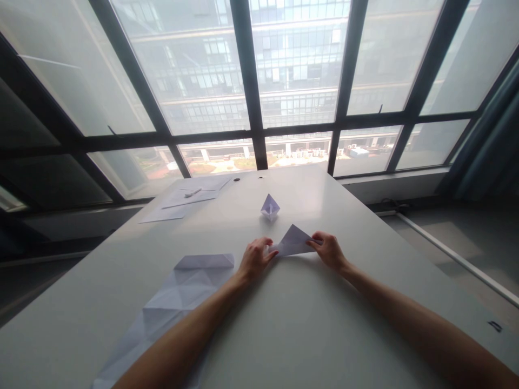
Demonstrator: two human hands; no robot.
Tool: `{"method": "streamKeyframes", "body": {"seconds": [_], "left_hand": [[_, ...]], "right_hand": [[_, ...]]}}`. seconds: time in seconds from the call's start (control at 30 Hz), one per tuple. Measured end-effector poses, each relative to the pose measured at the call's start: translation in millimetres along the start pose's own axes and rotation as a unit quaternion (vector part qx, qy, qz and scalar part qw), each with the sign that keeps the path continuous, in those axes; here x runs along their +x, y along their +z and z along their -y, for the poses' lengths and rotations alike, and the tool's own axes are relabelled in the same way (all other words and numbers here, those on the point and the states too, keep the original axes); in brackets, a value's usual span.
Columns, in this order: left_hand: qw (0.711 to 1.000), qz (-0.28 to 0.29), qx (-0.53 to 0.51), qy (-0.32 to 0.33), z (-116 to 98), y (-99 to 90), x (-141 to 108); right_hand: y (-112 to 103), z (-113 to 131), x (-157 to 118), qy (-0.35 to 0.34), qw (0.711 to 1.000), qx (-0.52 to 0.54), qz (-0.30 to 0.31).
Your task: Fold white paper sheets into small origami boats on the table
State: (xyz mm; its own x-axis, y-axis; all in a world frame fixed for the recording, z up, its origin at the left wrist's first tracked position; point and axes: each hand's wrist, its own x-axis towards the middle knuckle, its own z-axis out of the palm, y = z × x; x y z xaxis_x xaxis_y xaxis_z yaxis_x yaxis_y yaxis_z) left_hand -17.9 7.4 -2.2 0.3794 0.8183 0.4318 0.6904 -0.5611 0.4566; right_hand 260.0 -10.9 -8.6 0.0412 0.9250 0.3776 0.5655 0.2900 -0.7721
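Two bare hands work on one folded paper [294, 241], which is above the near middle of one white table [300, 319]. The left hand [256, 256] pinches its left end between thumb and bent fingers; the right hand [327, 249] pinches its right corner between thumb and fingertips. The hands are apart, with the paper stretched between them and one peak of it pointing away from the person.

One small paper boat [270, 208] stands upright on the table just beyond the folded paper, a little to its left and apart from it. One big creased sheet [170, 302] lies to the left, crossed by many fold lines, with one strip along its far edge; the left forearm hides part of it.

At the far left of the table lie at least two flat sheets [172, 213], overlapping, so the exact count cannot be told. One small white object [193, 192] rests on them, too small to make out. Whether these sheets bear any writing cannot be told from here. Two round holes [237, 179] pierce the tabletop near its far end. One small dark object [495, 326] is at the right edge. Beyond stand many window panes [300, 65] in dark frames, and one blue curtain [486, 135] hangs at the right.
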Motion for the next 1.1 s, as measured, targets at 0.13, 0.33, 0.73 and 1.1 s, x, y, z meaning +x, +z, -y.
{"method": "streamKeyframes", "body": {"seconds": [0.13,0.33,0.73,1.1], "left_hand": [[1.000,-0.006,0.001,0.015,-3.6,-2.3,-0.3],[1.000,0.001,-0.014,0.006,-4.0,-3.4,-0.8],[0.998,0.005,-0.054,0.029,-6.2,-1.9,-0.8],[0.996,0.033,-0.074,0.041,-9.0,-1.9,-2.9]], "right_hand": [[1.2,0.1,-1.6,0.005,1.000,-0.014,0.005],[2.4,0.1,-3.0,-0.002,1.000,-0.022,-0.002],[5.5,1.0,-3.7,-0.015,0.999,-0.021,-0.023],[8.1,0.4,-3.7,-0.023,0.999,-0.024,-0.030]]}}
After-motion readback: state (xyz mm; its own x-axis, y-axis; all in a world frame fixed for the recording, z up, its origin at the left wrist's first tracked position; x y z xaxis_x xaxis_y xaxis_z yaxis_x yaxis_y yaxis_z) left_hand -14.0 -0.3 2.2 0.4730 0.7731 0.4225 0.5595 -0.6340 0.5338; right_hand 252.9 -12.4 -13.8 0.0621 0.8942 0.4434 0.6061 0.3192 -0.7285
